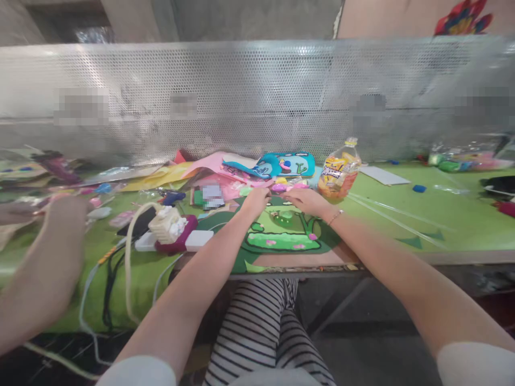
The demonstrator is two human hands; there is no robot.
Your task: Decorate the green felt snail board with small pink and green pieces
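A green picture board (281, 242) with black outlines, grass shapes and pink spots lies on the table before me. At its upper left edge is my left hand (257, 199), its fingers pressed together; what they hold, if anything, is too small to tell. My right hand (304, 201) is at the upper right edge, fingers bent inward near the pink lumps (298, 186). Whether it grips anything is unclear. A purple-pink lump (279, 187) lies between the two hands. Behind them rests a blue picture board (295, 164) with a small figure on it.
A bottle of orange drink (339, 170) stands right of my hands. To the left are a power strip with a plug adapter (169, 225) and cables (131, 268). Another person's arm (52, 257) reaches in at far left. A perforated metal screen (241, 102) runs behind the table.
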